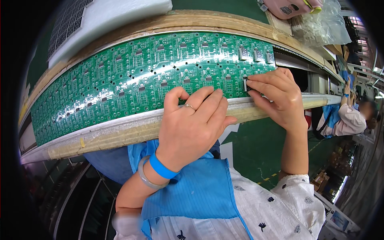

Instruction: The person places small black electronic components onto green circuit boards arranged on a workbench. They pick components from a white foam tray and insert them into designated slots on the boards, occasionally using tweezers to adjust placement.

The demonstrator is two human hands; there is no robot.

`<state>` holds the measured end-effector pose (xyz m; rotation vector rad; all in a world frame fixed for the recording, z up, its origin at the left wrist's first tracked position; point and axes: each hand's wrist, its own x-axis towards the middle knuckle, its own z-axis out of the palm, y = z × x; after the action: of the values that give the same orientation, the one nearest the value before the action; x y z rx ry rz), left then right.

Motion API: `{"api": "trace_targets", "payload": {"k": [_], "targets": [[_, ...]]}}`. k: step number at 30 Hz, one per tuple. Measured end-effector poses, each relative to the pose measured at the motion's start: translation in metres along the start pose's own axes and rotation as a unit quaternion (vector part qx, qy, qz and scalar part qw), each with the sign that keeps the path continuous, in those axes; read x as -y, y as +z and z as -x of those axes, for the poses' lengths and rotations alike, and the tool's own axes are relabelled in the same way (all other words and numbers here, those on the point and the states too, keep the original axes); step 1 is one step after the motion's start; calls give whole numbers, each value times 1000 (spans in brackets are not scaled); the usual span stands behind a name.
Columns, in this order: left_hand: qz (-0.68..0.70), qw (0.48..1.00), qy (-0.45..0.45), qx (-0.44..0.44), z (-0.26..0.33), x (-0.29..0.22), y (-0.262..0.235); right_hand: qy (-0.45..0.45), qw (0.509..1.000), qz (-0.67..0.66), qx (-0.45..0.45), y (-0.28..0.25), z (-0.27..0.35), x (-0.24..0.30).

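Right hand pinches a small display part at the right end of the green circuit panel on the surface; left hand loosely curled, resting on panel's near edge; part looks light, stiff, pins fragile; grip by its sides

Circuit panel on conveyor rail, foam sheet behind — co-worker far right

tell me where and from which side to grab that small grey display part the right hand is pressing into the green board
Grip the small display part by its two short side walls, coming from above with fingertips. It stands upright on the green circuit board, near the panel's right edge, so its face and sides are free. The right hand already pinches it this way; the left hand rests by the near rail.
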<state>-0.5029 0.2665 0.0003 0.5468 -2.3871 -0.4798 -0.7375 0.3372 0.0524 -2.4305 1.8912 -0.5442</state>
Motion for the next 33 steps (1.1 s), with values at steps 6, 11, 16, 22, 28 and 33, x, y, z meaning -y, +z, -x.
{"api": "trace_targets", "payload": {"k": [6, 11, 16, 22, 28, 33], "targets": [[4, 1000, 0, -3, 2, 1, 1, 5, 1000, 10, 2, 0, 0, 3], [5, 1000, 0, -3, 2, 1, 2, 11, 1000, 15, 1, 0, 1, 4], [5, 1000, 3, -6, 2, 1, 2, 16, 1000, 0, 6, -2, -2, 3], [4, 1000, 0, -4, 2, 1, 1, 13, 1000, 4, 18, -4, -2, 3], [9, 1000, -2, -4, 2, 0, 2, 18, 999, 8, 33, -3, 0, 3], [3, 1000, -4, 2, 3, -1, 1, 37, 999, -13, 29, -21, -19, 4]]}}
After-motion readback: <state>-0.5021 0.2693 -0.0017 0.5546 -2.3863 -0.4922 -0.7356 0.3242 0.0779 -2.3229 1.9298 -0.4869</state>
